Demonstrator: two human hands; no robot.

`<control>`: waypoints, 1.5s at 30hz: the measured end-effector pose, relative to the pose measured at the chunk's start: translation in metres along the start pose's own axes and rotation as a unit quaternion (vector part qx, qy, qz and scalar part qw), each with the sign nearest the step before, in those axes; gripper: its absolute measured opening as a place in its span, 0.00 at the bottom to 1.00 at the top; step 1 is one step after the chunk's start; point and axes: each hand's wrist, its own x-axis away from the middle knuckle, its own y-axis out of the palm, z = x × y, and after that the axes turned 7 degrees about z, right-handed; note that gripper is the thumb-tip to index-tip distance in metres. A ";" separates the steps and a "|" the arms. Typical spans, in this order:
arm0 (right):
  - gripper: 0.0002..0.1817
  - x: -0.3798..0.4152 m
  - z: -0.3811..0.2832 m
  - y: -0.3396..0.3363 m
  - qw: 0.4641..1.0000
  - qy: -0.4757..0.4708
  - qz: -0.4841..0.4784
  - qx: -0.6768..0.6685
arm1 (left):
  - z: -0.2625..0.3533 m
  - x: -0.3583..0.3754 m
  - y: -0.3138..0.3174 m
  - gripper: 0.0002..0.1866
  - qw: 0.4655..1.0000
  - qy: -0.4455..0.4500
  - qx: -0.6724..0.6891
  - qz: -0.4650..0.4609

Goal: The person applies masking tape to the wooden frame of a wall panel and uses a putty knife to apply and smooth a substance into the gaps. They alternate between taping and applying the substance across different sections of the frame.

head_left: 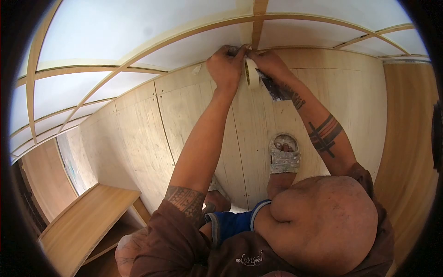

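Note:
At the foot of a wooden upright, my left hand [225,66] is closed in a pinch, its fingertips close against those of my right hand. What the left fingers hold is hidden. My right hand [269,63] is closed too, with a roll of pale masking tape [251,76] hanging just below its fingers. Partly covered by my right wrist is a dark, shiny flat piece with a straight edge [278,92]. Both hands are low against the white panel [198,47], where its bottom wooden strip meets the plywood floor [198,106].
Wooden strips divide the white wall [152,27] into panels. A small pale scrap [197,69] lies near the wall. One sandalled foot [284,154] stands on the plywood. A wooden shelf unit [92,221] is at lower left, and a brown wooden surface [408,124] borders the right.

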 end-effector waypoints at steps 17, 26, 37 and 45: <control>0.36 -0.001 -0.002 -0.003 1.000 0.010 -0.007 -0.008 | 0.004 -0.001 0.000 0.16 1.000 0.004 0.000 -0.005; 0.41 0.034 0.008 0.001 0.999 0.041 -0.025 -0.018 | -0.002 -0.001 0.002 0.16 1.000 0.009 -0.023 -0.008; 0.28 0.083 0.040 0.022 0.978 -0.205 0.043 -0.022 | -0.006 -0.001 0.002 0.17 1.000 0.010 -0.014 -0.014; 0.29 0.106 0.027 0.013 0.990 -0.137 0.043 -0.014 | -0.012 -0.003 0.005 0.18 0.999 0.043 -0.029 0.003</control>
